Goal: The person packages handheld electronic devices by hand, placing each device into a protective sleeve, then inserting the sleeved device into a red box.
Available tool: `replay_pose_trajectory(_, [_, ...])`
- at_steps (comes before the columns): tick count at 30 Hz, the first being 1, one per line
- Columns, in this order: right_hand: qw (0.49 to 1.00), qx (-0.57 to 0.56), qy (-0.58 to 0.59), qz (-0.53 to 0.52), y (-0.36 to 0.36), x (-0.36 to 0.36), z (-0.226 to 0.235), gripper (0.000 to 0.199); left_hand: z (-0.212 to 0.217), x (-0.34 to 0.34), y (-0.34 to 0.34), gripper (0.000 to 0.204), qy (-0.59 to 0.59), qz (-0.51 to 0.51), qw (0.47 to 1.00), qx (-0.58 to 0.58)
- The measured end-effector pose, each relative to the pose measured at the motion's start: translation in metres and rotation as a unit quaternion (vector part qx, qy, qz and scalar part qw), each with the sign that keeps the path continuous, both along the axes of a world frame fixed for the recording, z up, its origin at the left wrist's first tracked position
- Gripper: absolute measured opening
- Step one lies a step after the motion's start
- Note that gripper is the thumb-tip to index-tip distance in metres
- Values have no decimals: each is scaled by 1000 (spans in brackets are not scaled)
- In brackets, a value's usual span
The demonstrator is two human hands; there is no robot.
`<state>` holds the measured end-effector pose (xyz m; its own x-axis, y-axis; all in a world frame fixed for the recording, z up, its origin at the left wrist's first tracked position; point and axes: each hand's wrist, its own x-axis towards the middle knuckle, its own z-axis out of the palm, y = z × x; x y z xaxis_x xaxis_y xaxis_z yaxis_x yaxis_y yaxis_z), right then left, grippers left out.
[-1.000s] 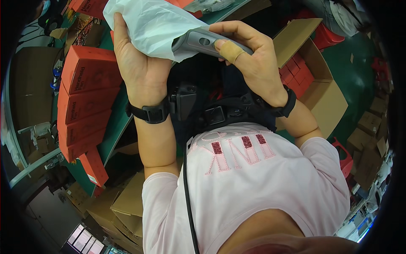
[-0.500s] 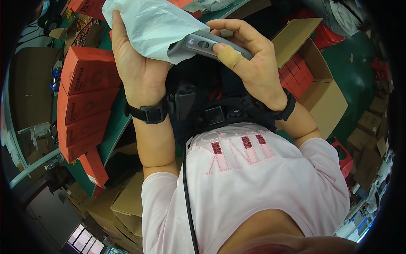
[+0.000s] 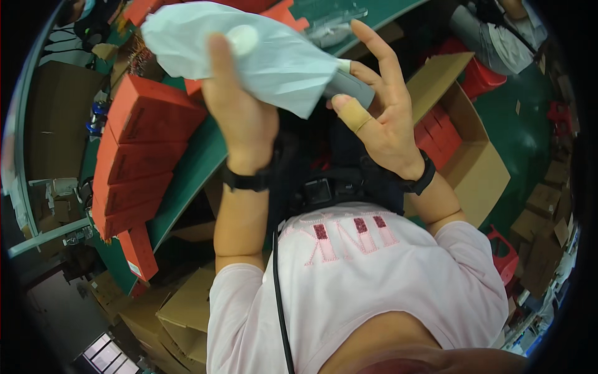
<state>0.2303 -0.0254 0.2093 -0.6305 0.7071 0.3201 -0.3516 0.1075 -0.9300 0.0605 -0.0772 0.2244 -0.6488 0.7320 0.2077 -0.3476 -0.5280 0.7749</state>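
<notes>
A handheld fan (image 3: 350, 87) with a grey handle lies tilted between my hands, its head end covered by a thin white bag (image 3: 286, 71). Only the handle's lower end sticks out of the bag. A pale round spot shows on the bag near my left thumb. My left hand (image 3: 242, 118), slightly blurred, is closed around the bagged end, thumb on top and fingers hidden underneath. My right hand (image 3: 391, 109) pinches the bare handle end between a thumb wrapped in a tan bandage and its bent fingers, while the index finger points up.
Stacked red boxes (image 3: 140, 156) stand on the green table (image 3: 196, 168) at left. Clear plastic packaging (image 3: 333, 28) lies at the far edge. An open carton (image 3: 486, 168) with red boxes inside is at right, near a red stool (image 3: 503, 255). Brown cartons (image 3: 187, 305) sit lower left.
The bag now covers more of the handle, hiding its button and display. The bagged fan has turned over, and my left hand has moved right, its thumb coming across the bag.
</notes>
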Motion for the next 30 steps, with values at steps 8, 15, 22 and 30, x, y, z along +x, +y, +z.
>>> replay_pose_trajectory(8, [991,92,19,-91,-6,9,-37,83,-45,52,0,46,-59,-21,998,30])
replay_pose_trajectory(15, [975,173,0,-137,8,10,-18,85,-19,85,-1,53,-17,-80,996,-40])
replay_pose_trajectory(22, [998,-29,-38,-35,13,24,-18,56,-20,66,-1,53,-105,-218,969,-52])
replay_pose_trajectory(30, [849,401,-160,-304,29,76,6,69,-10,54,7,49,-342,-189,920,-36])
